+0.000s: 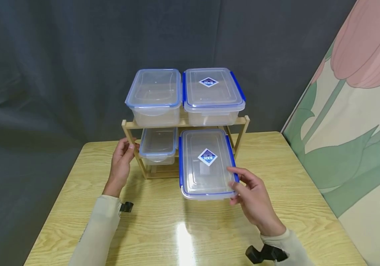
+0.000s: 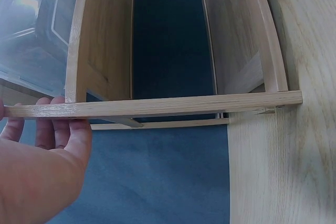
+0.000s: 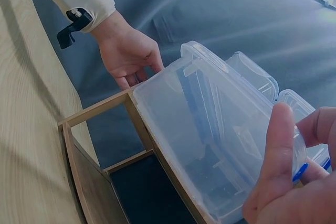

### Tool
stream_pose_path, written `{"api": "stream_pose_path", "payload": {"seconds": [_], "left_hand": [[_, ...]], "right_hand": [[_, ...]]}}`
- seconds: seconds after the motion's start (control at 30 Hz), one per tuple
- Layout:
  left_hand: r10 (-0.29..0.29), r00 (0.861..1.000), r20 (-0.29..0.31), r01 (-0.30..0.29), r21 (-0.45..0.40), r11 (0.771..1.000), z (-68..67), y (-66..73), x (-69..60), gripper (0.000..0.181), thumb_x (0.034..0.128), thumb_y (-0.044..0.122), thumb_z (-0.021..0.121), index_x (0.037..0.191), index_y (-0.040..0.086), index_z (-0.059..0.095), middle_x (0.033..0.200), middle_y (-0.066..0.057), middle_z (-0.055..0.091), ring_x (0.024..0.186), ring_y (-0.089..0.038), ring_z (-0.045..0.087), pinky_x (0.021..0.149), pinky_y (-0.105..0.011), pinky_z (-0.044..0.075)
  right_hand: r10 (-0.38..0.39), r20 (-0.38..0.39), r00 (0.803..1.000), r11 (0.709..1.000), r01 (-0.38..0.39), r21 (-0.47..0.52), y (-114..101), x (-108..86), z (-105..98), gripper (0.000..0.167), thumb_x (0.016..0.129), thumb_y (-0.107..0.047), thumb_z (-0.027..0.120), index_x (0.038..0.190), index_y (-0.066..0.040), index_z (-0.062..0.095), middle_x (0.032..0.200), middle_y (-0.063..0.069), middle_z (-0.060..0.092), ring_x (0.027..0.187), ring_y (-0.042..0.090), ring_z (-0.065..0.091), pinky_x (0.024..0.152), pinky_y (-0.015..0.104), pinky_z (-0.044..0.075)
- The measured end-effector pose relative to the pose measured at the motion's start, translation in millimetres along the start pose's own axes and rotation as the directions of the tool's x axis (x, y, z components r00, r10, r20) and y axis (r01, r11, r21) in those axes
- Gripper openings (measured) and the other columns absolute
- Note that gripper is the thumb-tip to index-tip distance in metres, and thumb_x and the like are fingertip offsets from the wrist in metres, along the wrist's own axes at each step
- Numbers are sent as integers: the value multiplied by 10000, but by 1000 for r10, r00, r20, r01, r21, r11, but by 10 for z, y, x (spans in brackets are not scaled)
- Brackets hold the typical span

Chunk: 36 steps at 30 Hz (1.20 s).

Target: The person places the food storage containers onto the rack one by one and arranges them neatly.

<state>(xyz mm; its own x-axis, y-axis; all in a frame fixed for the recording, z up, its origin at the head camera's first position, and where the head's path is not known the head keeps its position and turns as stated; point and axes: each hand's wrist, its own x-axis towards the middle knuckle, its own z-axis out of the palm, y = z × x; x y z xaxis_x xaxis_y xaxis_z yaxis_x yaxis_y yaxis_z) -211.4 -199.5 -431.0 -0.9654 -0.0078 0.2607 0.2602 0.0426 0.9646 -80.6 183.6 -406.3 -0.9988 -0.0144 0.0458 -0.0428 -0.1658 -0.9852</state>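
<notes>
My right hand pinches the front right corner of a clear food container with blue side clips and a diamond label. The thumb lies on the lid and other fingers are lower at the edge. This container juts forward from the lower shelf of a wooden rack. In the right wrist view its clear underside shows above the rack's lower opening. With curled fingers, my left hand grips the rack's left side post. Left of the labelled container, a smaller pale-blue-rimmed container sits on the same shelf.
Two larger lidded containers stand on the top shelf: a pale-blue-rimmed one at left and a blue-clipped, labelled one at right. Beneath lies a wood-grain table. A dark curtain hangs behind, with a tulip-patterned panel at right.
</notes>
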Motion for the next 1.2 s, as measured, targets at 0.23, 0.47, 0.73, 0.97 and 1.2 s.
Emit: {"api": "stream_pose_path", "payload": {"seconds": [0.23, 0.47, 0.73, 0.97, 1.2], "left_hand": [[4, 1000, -3, -4, 1, 1000, 5, 3, -1, 312, 1153, 298, 425, 1391, 134, 543, 1160, 48, 603, 1182, -135, 586, 1051, -166, 476], [1, 1000, -10, -1, 4, 1000, 9, 10, 2, 415, 1153, 288, 428, 1446, 0, 492, 1150, 54, 607, 1170, -121, 593, 1053, -174, 474], [-1, 1000, -15, 1, -3, 1000, 11, 20, -1, 305, 1152, 272, 430, 1390, 123, 552, 1137, 61, 614, 1166, -130, 594, 1071, -213, 469], [-7, 1000, -17, 7, -6, 1000, 6, -1, 4, 319, 1155, 263, 420, 1398, 93, 538, 1125, 85, 618, 1160, -118, 594, 1053, -190, 473], [-6, 1000, -24, 5, -17, 1000, 5, -11, 9, 326, 1154, 258, 428, 1399, 77, 541, 1109, 88, 622, 1144, -115, 596, 1037, -187, 480]], "right_hand": [[46, -28, 999, 999, -46, -2, -56, 56, 34, 377, 1010, 44, 602, 1369, -50, 665, 1128, 155, 539, 605, 129, 644, 554, 226, 595], [49, 17, 999, 998, -50, 37, -100, 117, 11, 395, 1017, 4, 651, 1397, -106, 665, 1118, 122, 513, 671, 118, 682, 628, 222, 615], [25, 57, 998, 1000, -26, 13, -135, 160, -6, 596, 930, 93, 726, 1489, -41, 570, 1190, 151, 468, 811, 133, 777, 705, 253, 635], [24, 52, 998, 999, -21, -45, -168, 195, 22, 775, 871, 153, 746, 1571, 2, 450, 1288, 162, 435, 963, 167, 774, 819, 311, 641], [4, 46, 999, 994, 1, -112, -183, 219, 30, 809, 879, 147, 744, 1601, -21, 421, 1376, 174, 435, 957, 116, 739, 864, 272, 622]]}}
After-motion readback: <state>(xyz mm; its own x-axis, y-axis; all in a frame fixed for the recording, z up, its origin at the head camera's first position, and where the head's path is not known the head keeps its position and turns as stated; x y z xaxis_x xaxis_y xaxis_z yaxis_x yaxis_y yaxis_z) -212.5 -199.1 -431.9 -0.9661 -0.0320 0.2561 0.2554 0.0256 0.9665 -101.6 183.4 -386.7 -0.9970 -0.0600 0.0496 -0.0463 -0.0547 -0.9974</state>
